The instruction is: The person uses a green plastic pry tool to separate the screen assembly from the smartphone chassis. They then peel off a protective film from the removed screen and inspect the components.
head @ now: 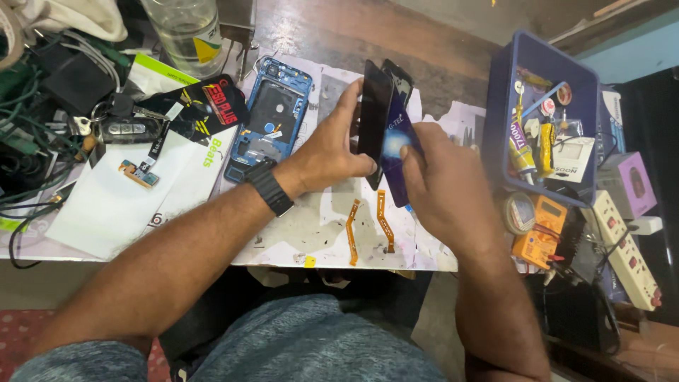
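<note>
left hand fingers closed on black phone screen, held upright on edge mid-frame | right hand pinches blue card against its edge, prob prying | blue phone frame flat upper-centre, flex cables below

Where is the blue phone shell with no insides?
In the head view, the blue phone frame lies flat on the table, upper middle-left, just beyond the left hand and its black wristband, beside a black packet.

Your left hand and right hand meet on the upright black glass phone screen; the blue plastic phone frame lies left, the blue plastic parts bin right.
</note>
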